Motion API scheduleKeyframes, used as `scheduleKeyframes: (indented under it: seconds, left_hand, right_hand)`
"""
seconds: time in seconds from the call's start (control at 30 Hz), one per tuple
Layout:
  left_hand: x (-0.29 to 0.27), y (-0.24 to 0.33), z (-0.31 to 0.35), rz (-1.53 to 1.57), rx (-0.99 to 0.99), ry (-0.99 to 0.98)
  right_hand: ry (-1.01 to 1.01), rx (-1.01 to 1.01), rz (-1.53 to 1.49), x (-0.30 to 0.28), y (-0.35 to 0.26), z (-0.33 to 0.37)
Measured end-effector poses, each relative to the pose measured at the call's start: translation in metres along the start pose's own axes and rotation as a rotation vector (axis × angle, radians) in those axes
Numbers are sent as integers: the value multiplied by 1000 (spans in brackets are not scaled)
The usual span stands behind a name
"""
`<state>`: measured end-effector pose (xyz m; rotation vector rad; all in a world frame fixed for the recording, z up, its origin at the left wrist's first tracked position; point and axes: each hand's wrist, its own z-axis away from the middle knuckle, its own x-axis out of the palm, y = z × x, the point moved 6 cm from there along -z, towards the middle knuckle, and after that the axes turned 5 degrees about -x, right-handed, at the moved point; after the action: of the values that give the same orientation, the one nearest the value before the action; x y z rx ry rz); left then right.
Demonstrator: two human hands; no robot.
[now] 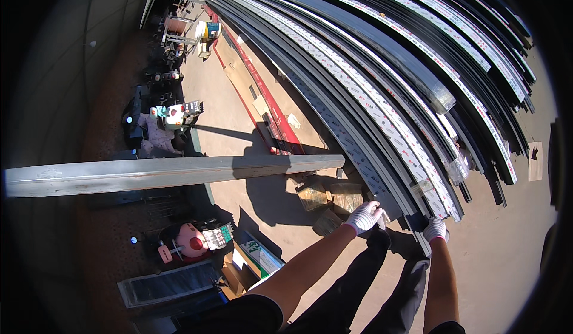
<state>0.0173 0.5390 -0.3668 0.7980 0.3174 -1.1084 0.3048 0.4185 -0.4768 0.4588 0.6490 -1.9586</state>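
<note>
Profiles (382, 125), long dark metal, film-wrapped, stacked; near ends under gloved left hand (364, 217) and right hand (435, 229), fingers curled gripping.

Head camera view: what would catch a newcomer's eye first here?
A great stack of long dark metal profiles sweeps across the upper right, some wrapped in pale printed film. At its near end, the gloved left hand and right hand grip profile ends. A long grey beam crosses the left side.

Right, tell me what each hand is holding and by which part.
Both gloved hands grip the near ends of long dark metal profiles in the stack: the left hand one end, the right hand a neighbouring end.
</note>
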Motion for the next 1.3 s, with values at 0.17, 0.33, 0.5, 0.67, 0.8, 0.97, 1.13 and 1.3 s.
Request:
scheduleKeyframes:
  seconds: [0.17,0.33,0.5,0.67,0.8,0.97,1.13,1.3]
  left_hand:
    - [30,-14,-8,-66,-34,-36]
    - [82,-25,-57,232,-395,-112]
    - [91,-12,-107,919,-795,-203]
    - [69,-23,-156,1085,-678,-76]
    - [110,-39,-145,1004,-683,208]
    - [172,-12,-108,909,-582,87]
    - [236,31,-53,1130,-583,-78]
    - [305,65,6,1254,-513,-356]
  right_hand:
    - [-44,63,-114,21,87,20]
    - [25,147,-111,50,152,73]
    - [91,111,-170,79,180,149]
    - [162,138,-250,117,215,207]
    - [208,172,-315,141,264,234]
    - [-165,182,-520,140,282,202]
    - [-32,-172,-1129,48,137,68]
    - [38,-270,-688,-59,-29,-42]
